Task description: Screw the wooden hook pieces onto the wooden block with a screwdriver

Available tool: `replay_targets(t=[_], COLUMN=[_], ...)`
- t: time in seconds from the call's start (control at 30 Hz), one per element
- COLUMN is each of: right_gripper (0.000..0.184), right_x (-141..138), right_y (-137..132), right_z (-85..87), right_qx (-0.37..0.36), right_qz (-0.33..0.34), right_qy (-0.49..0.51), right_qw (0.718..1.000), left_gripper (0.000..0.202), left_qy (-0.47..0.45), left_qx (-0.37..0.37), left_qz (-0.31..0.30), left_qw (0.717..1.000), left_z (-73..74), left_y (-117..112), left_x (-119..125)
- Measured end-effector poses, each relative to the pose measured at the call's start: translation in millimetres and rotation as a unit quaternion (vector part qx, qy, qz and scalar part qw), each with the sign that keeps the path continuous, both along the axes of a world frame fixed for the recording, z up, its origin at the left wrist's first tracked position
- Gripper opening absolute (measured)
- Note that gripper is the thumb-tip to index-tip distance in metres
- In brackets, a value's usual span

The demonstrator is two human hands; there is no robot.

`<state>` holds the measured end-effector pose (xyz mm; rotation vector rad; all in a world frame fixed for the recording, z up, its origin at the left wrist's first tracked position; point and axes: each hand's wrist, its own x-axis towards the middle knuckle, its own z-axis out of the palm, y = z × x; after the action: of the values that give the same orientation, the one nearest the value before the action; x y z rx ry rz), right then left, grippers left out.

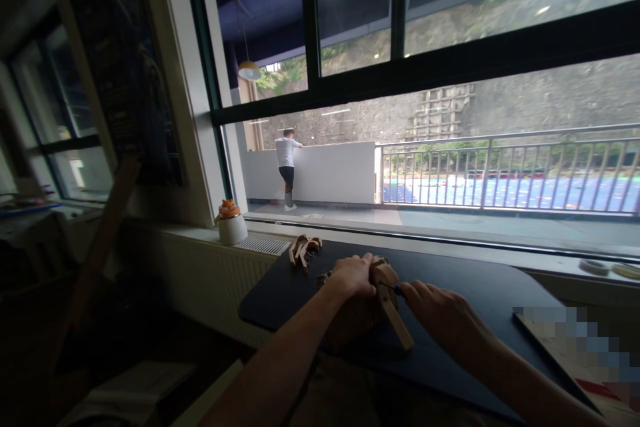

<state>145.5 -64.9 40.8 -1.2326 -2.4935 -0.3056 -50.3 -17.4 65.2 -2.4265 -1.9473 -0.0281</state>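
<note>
My left hand point(351, 275) is closed over a wooden assembly on the dark table point(450, 273), its fingers pressing on the far end. On the assembly's right side, a curved wooden piece point(396, 321) with a straight leg slants down toward me, with small dark holes along it. My right hand point(434, 307) is closed around a screwdriver point(397, 289), whose dark handle is mostly hidden. Its thin shaft points left and meets the leg near its upper part. My left hand and forearm cover much of the assembly.
Several curved wooden pieces point(303, 250) lie at the table's far left corner, with small hardware beside them. A white jug point(233, 228) with an orange top stands on the sill. Tape rolls point(594, 267) sit at the right. Outside the window, a person point(287, 157) leans on a wall.
</note>
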Motion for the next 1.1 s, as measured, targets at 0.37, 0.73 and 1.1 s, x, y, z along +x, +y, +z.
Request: replay_targets(t=[0.37,0.73,1.1], right_gripper=[0.034,0.042,0.037], right_x=[5,9,-5], right_y=[17,-1,13], right_z=[-15.8,-4.5,-11.0], right_qx=[-0.038,0.068,0.014], right_qz=[-0.099,0.019,-0.093], right_qy=[0.079,-0.054,0.016], right_qw=[0.991,0.996,0.995], left_gripper=[0.065,0.068,0.063], left_qy=[-0.003,0.001,-0.002], left_qx=[0.003,-0.001,0.012], left_qz=[0.003,0.003,0.001], left_qw=[1.000,1.000,1.000], left_z=[-1.0,0.5,-2.6], left_y=[-1,-1,-2], left_x=[2,1,2])
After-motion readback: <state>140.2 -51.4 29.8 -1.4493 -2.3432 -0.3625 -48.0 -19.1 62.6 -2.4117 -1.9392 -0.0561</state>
